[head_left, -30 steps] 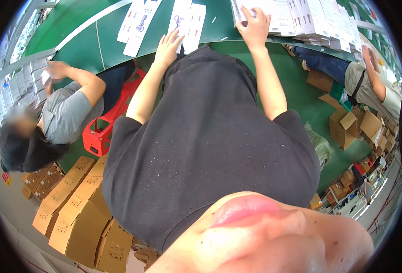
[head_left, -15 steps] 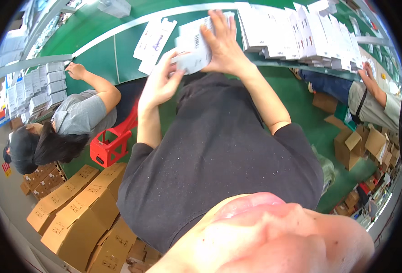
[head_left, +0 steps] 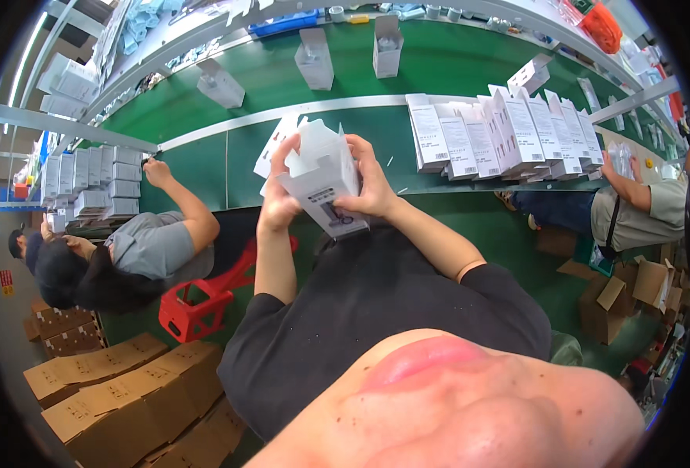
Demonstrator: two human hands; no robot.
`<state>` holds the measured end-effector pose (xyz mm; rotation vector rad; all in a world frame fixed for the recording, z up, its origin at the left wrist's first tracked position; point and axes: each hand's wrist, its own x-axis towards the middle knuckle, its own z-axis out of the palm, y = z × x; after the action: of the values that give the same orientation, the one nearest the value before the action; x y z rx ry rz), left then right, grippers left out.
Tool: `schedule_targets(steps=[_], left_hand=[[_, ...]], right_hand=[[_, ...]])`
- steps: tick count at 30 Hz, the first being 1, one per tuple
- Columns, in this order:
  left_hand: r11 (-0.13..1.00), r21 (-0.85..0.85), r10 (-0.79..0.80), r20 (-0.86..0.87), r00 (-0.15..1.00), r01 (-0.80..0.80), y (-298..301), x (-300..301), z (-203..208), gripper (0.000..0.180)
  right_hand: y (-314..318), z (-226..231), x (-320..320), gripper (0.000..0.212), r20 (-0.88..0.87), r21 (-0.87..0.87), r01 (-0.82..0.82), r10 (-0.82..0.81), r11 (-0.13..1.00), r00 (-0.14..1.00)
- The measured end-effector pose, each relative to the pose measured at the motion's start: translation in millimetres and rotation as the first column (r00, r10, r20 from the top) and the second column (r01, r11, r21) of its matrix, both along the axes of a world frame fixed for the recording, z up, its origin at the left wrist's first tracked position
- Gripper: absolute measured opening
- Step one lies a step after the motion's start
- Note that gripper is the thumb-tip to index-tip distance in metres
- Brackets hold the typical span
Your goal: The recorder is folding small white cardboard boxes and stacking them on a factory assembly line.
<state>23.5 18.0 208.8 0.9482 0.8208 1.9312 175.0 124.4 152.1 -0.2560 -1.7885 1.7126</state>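
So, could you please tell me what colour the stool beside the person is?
Red; the stool shows best in the head view.

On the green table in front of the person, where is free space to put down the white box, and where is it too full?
Free: the bare green table left of the flat white sheets, up to the neighbour's hand. The far belt has gaps between its upright boxes. Crowded: the row of white cartons to the right of the held white box.

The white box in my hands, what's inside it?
The white box is held between the left hand and right hand, top flaps open and standing up. Its inside faces away, so any contents are hidden. Only the outer panels show.
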Motion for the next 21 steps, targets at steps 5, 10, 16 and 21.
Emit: schedule_targets(steps=[5,10,16,21], left_hand=[[0.896,0.141,0.413,-0.611,0.676,-0.42,18,10,-5,0.081],[0.979,0.192,0.187,-0.69,0.699,-0.073,18,20,7,0.074],[0.872,-0.415,0.153,-0.27,0.951,-0.258,31,40,-2,0.05],[0.945,-0.242,0.076,-0.489,0.869,-0.219,34,37,-8,0.043]], right_hand=[[1,38,-6,0.065,-0.319,-0.028,0.071,-0.077,0.997,0.945],[14,58,11,0.051,0.011,-0.282,-0.005,0.008,0.959,1.0],[1,55,5,0.037,-0.1,-0.205,0.245,-0.27,0.947,0.958],[-7,49,4,0.036,-0.011,-0.014,0.385,-0.385,0.923,0.923]])
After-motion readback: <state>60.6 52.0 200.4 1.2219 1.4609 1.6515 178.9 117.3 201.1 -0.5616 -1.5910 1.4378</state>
